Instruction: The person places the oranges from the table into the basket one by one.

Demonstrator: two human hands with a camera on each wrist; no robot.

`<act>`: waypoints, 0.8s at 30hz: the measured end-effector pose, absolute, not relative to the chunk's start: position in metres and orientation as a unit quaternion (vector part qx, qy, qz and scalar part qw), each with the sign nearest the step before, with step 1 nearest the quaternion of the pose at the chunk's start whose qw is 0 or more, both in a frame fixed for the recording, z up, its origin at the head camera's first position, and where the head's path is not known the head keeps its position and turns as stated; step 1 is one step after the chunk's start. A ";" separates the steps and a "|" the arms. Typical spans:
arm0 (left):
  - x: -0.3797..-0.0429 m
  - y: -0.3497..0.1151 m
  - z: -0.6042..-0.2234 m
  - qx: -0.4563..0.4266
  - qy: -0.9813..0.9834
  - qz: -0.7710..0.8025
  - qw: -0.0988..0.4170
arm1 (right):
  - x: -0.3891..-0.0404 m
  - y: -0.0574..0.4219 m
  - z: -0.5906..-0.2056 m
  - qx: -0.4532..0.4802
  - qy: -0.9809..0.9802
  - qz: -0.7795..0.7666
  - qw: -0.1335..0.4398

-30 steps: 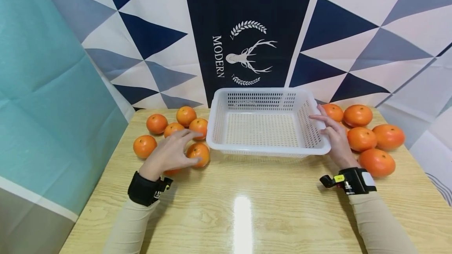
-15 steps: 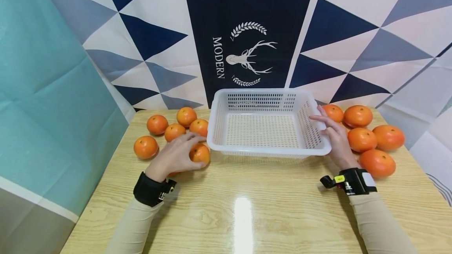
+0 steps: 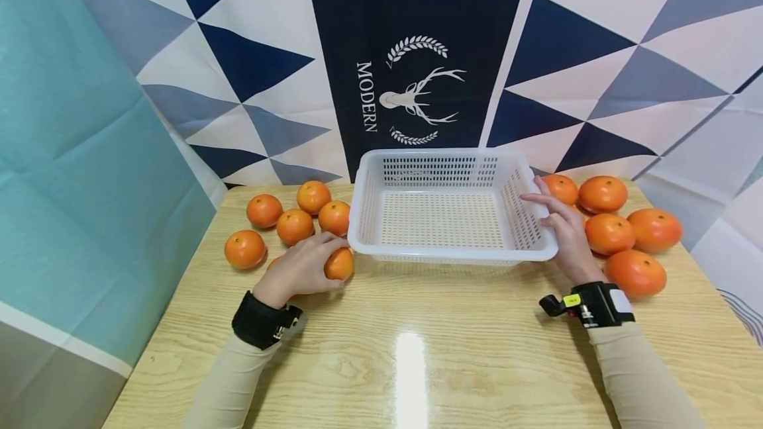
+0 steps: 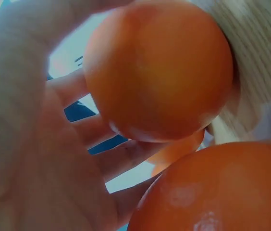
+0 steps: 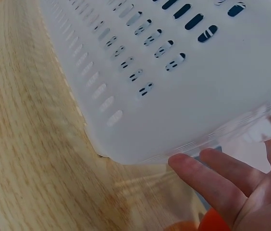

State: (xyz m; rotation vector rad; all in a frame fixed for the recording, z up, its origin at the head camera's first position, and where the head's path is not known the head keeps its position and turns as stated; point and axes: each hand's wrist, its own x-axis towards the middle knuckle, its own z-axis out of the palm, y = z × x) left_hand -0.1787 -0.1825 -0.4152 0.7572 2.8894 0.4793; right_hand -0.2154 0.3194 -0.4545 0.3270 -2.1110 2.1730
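Observation:
On the left of the table my left hand (image 3: pixel 304 267) curls round an orange (image 3: pixel 338 264) beside the basket's near left corner. In the left wrist view, that orange (image 4: pixel 159 72) lies between thumb and fingers, close over the wood, with a second orange (image 4: pixel 217 192) under the palm side. My right hand (image 3: pixel 563 234) holds the right rim of the white plastic basket (image 3: pixel 453 255), some fingers reaching over the edge. The right wrist view has other fingertips (image 5: pixel 178 161) against the outer wall of the basket (image 5: pixel 212 86). Nothing lies in the basket.
Several more oranges (image 3: pixel 295 226) cluster at the back left of the wooden table (image 3: pixel 477 349). Larger orange-coloured fruits (image 3: pixel 636 273) stand right of the right hand. A patterned cloth (image 3: pixel 268 58) hangs close behind the basket.
My left hand has come down and right onto the near orange, its fingers and thumb closing round it. The right hand and the basket have stayed in place.

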 end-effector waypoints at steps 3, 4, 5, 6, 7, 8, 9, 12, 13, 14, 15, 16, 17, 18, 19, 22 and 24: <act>-0.179 -0.182 -0.416 0.259 0.951 0.162 0.050 | -0.216 0.319 -0.455 0.106 -0.695 0.709 0.050; -0.179 -0.182 -0.417 0.259 0.951 0.163 0.050 | -0.216 0.319 -0.455 0.105 -0.696 0.708 0.052; -0.179 -0.182 -0.417 0.260 0.951 0.162 0.049 | -0.216 0.320 -0.456 0.105 -0.698 0.707 0.053; -0.180 -0.182 -0.418 0.259 0.951 0.162 0.050 | -0.216 0.319 -0.456 0.104 -0.699 0.705 0.054; -0.178 -0.179 -0.413 0.253 0.952 0.165 0.058 | -0.216 0.319 -0.456 0.103 -0.699 0.705 0.054; -0.178 -0.179 -0.414 0.251 0.952 0.163 0.060 | -0.216 0.319 -0.456 0.100 -0.698 0.707 0.056; -0.179 -0.179 -0.414 0.250 0.953 0.160 0.060 | -0.216 0.319 -0.457 0.099 -0.698 0.707 0.058; -0.179 -0.179 -0.415 0.245 0.955 0.153 0.064 | -0.216 0.319 -0.457 0.092 -0.693 0.712 0.061; -0.180 -0.179 -0.415 0.244 0.956 0.152 0.064 | -0.216 0.319 -0.457 0.090 -0.691 0.714 0.061; -0.179 -0.178 -0.414 0.243 0.956 0.152 0.065 | -0.216 0.318 -0.456 0.088 -0.688 0.717 0.062; -0.179 -0.178 -0.413 0.243 0.956 0.152 0.065 | -0.216 0.318 -0.456 0.088 -0.686 0.719 0.060; -0.179 -0.178 -0.413 0.242 0.956 0.152 0.065 | -0.216 0.318 -0.456 0.087 -0.683 0.723 0.058; -0.179 -0.178 -0.413 0.243 0.956 0.152 0.064 | -0.216 0.318 -0.456 0.085 -0.683 0.723 0.058; -0.178 -0.178 -0.413 0.244 0.956 0.152 0.063 | -0.216 0.317 -0.456 0.086 -0.681 0.725 0.057; -0.178 -0.178 -0.413 0.245 0.955 0.153 0.061 | -0.216 0.317 -0.455 0.086 -0.680 0.726 0.056; -0.179 -0.179 -0.413 0.249 0.955 0.151 0.057 | -0.216 0.316 -0.455 0.087 -0.682 0.724 0.057; -0.179 -0.179 -0.414 0.253 0.954 0.153 0.054 | -0.216 0.316 -0.455 0.088 -0.684 0.722 0.057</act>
